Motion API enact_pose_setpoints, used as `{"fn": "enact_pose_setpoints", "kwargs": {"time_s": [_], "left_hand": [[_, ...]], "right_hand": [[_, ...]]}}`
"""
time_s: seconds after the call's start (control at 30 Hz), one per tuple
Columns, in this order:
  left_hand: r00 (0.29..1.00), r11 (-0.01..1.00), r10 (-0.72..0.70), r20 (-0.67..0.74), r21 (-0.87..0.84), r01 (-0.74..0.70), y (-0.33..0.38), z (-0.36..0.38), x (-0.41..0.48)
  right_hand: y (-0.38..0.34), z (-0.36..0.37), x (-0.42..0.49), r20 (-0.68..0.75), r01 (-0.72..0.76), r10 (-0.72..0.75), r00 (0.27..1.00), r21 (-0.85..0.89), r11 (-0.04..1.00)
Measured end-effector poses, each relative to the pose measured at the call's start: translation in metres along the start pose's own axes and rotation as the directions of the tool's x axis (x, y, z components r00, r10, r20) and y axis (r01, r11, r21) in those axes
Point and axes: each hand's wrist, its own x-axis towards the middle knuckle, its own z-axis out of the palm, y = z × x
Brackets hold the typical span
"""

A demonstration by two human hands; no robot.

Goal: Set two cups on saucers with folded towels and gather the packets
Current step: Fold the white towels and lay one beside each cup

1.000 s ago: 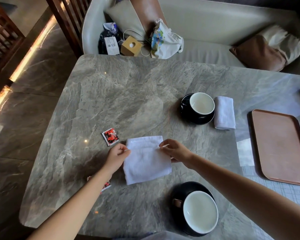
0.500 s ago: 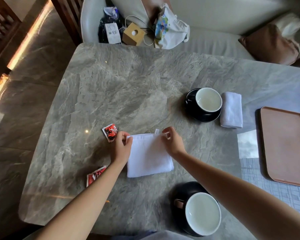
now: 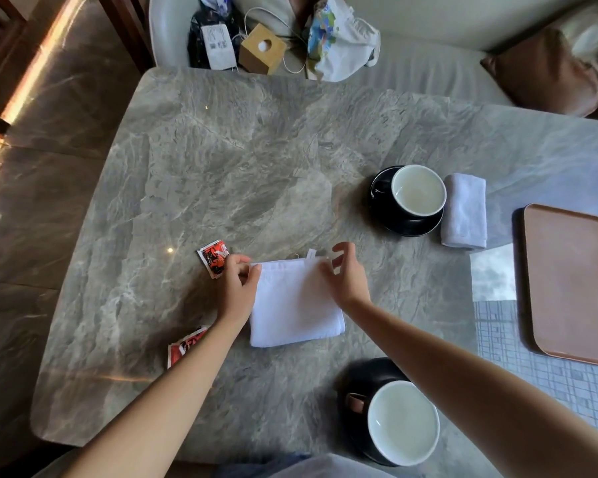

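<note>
White towel [image 3: 297,305], folded to a square, lies flat on the grey marble table [image 3: 221,150] in front of the person. The left hand [image 3: 237,288] pinches its far left corner. The right hand [image 3: 347,277] arches over the far right corner beside a small tag; whether it grips cannot be told. A red packet [image 3: 212,257] lies just beside the left hand, and a second packet [image 3: 183,346] sits partly under the left forearm. Their white lettering is unreadable. The near cup [image 3: 403,420] sits on a black saucer [image 3: 359,377]. The far cup [image 3: 418,189] sits on a far saucer [image 3: 384,201], with a far towel [image 3: 463,212] just beside it. A brown tray [image 3: 573,281] lies at the right. A bag label [image 3: 216,46] beyond the table carries print too small to read.
</note>
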Motion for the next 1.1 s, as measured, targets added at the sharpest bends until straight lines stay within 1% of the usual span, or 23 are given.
{"fn": "enact_pose_setpoints", "kwargs": {"time_s": [0.07,0.13,0.23,0.3,0.33,0.37,0.4,0.43,0.47,0.5,0.53,0.6,0.63,0.73,0.87,0.97,1.1], "left_hand": [[0.999,1.000,-0.007,0.036,-0.003,0.008,0.000,-0.002,-0.003],[0.999,1.000,-0.016,0.038,-0.005,0.016,0.002,-0.004,-0.007],[0.999,1.000,-0.029,-0.040,0.005,0.029,0.009,-0.007,-0.017],[0.997,1.000,0.000,-0.080,0.027,0.002,0.015,-0.012,-0.028],[0.994,0.995,0.058,-0.092,0.081,-0.050,0.016,-0.015,-0.035],[0.983,0.973,0.160,-0.088,0.180,-0.142,0.016,-0.018,-0.042],[0.959,0.917,0.282,-0.039,0.305,-0.257,0.015,-0.019,-0.048],[0.923,0.831,0.379,0.059,0.417,-0.368,0.013,-0.019,-0.054],[0.889,0.741,0.422,0.177,0.498,-0.451,0.011,-0.016,-0.057],[0.865,0.664,0.415,0.281,0.556,-0.499,0.011,-0.012,-0.060],[0.854,0.606,0.386,0.349,0.602,-0.520,0.010,-0.008,-0.061],[0.843,0.507,0.351,0.407,0.675,-0.536,0.007,0.001,-0.059],[0.839,0.459,0.346,0.420,0.704,-0.542,0.007,0.004,-0.056],[0.844,0.385,0.299,0.445,0.753,-0.534,0.003,0.007,-0.049],[0.850,0.302,0.250,0.465,0.796,-0.524,-0.003,0.006,-0.046],[0.843,0.294,0.253,0.475,0.792,-0.535,-0.010,0.005,-0.044],[0.853,0.321,0.240,0.463,0.791,-0.520,-0.014,0.006,-0.043]], "right_hand": [[0.001,0.000,0.001,-0.003,-0.002,0.002,1.000,0.012,1.000],[0.001,0.001,0.001,0.008,-0.012,0.011,1.000,0.036,0.999],[0.000,-0.003,0.001,0.048,-0.037,0.033,0.998,0.099,0.994],[-0.001,-0.008,-0.003,0.061,-0.033,0.027,0.998,0.103,0.994],[-0.001,-0.011,-0.007,0.037,0.009,-0.011,0.999,0.051,0.999],[-0.001,-0.015,-0.011,-0.002,0.088,-0.089,0.996,-0.051,0.995],[-0.001,-0.018,-0.016,-0.024,0.192,-0.199,0.980,-0.175,0.966],[-0.003,-0.020,-0.021,-0.006,0.306,-0.320,0.947,-0.282,0.909],[-0.005,-0.020,-0.027,0.058,0.408,-0.416,0.907,-0.361,0.839],[-0.009,-0.017,-0.033,0.148,0.491,-0.476,0.867,-0.422,0.762],[-0.011,-0.012,-0.038,0.238,0.558,-0.511,0.826,-0.476,0.680],[-0.011,0.001,-0.044,0.377,0.646,-0.531,0.759,-0.543,0.537],[-0.009,0.007,-0.043,0.421,0.661,-0.515,0.747,-0.555,0.505],[0.001,0.013,-0.036,0.483,0.662,-0.453,0.750,-0.564,0.494],[0.012,0.012,-0.029,0.489,0.679,-0.472,0.733,-0.560,0.475],[0.017,0.013,-0.025,0.490,0.679,-0.473,0.733,-0.579,0.452],[0.019,0.015,-0.024,0.477,0.663,-0.463,0.747,-0.586,0.466]]}}
